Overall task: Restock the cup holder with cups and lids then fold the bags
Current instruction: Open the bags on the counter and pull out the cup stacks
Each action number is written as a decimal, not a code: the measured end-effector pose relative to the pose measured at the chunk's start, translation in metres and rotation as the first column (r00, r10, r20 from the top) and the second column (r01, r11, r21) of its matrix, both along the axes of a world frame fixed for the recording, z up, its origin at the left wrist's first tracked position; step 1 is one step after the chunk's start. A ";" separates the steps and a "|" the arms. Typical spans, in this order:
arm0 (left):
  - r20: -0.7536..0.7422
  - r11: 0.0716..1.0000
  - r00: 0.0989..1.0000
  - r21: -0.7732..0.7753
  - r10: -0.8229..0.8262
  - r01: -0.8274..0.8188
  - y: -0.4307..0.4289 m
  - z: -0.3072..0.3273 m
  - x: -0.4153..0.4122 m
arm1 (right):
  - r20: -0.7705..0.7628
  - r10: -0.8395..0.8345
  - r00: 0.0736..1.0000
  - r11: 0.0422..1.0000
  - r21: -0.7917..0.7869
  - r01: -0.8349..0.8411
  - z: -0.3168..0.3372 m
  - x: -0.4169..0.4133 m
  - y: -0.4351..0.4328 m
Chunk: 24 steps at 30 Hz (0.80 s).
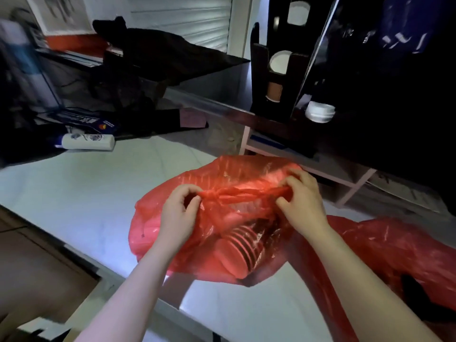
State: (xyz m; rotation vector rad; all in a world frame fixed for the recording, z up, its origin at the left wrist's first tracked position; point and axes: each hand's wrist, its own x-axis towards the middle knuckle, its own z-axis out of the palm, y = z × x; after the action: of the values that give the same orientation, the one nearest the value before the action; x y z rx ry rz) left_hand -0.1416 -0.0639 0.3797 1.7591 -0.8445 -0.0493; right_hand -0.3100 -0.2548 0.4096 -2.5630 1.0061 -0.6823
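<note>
Tabletop bears translucent red bag, pinched by left hand and right hand.

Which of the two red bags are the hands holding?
The left red bag, stack inside: left hand and right hand pinch its top. The right red bag lies loose.

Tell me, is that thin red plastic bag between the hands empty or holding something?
Not empty: a stack of nested round pieces, cups or lids, shows through the red plastic bag.
</note>
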 end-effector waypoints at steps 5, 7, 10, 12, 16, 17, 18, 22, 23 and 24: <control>-0.092 0.969 0.966 -0.018 0.243 -0.245 0.006 -0.003 0.015 | -0.039 -0.105 0.994 0.992 -0.080 0.102 0.005 -0.011 -0.018; -0.155 0.946 0.934 0.005 0.321 -0.325 0.011 0.000 0.026 | -0.021 -0.150 0.988 0.987 -0.068 0.148 0.010 -0.012 -0.020; -0.162 0.954 0.942 0.105 0.293 -0.279 0.018 0.006 0.038 | 0.039 -0.116 0.992 0.993 0.020 0.116 0.015 -0.008 -0.016; -0.182 0.968 0.951 0.091 0.249 -0.236 0.019 0.013 0.036 | 0.073 -0.048 0.996 0.997 -0.056 0.052 0.019 -0.003 -0.007; -0.037 0.937 0.954 -0.183 0.297 -0.299 0.018 0.031 0.007 | 0.161 0.204 0.966 0.930 -0.341 -0.139 0.030 0.013 0.022; 0.110 0.930 0.943 -0.239 0.313 -0.280 0.017 0.035 -0.003 | 0.102 0.257 0.961 0.905 -0.375 -0.202 0.031 0.017 0.028; 0.261 0.938 0.921 -0.273 0.288 -0.215 0.015 0.038 -0.014 | -0.007 0.285 0.958 0.886 -0.378 -0.267 0.031 0.022 0.032; 0.639 0.985 0.757 0.170 -0.139 0.037 0.000 0.038 -0.037 | -0.456 0.244 0.856 0.893 -0.239 -0.382 0.025 0.029 0.040; 0.638 0.927 0.729 0.374 -0.247 -0.013 -0.003 0.035 -0.036 | -0.447 0.266 0.854 0.882 -0.244 -0.403 0.025 0.026 0.041; 0.605 0.850 0.728 0.523 -0.323 -0.058 -0.004 0.032 -0.032 | -0.411 0.303 0.860 0.864 -0.262 -0.430 0.023 0.022 0.041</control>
State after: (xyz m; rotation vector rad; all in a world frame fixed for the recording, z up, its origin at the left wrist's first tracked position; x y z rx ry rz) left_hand -0.1740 -0.0675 0.4116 2.2528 -1.6228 0.3265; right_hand -0.2880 -0.2136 0.4326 -3.1515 0.4673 -0.3069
